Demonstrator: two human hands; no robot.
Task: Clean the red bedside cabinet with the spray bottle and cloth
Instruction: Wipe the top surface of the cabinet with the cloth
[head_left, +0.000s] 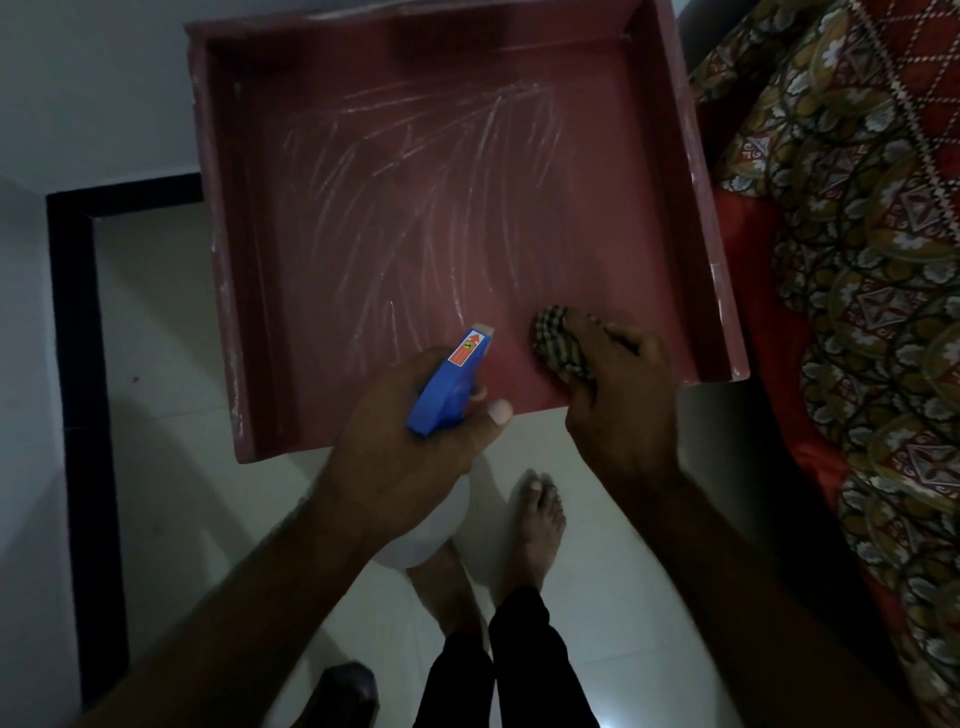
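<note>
The red bedside cabinet (415, 218) fills the upper middle, its recessed top streaked with whitish wipe marks. My left hand (400, 447) grips a spray bottle (449, 379) with a blue trigger head and a pale body, its nozzle aimed over the cabinet's near edge. My right hand (618, 400) holds a bunched checked cloth (558, 343) pressed down on the cabinet's near right part.
A bed with a patterned red, green and gold cover (857, 260) lies right beside the cabinet. White floor tiles (166, 395) with a black border strip (78, 364) lie at left. My bare feet (537, 519) stand just below the cabinet. A dark object (345, 691) sits at the bottom.
</note>
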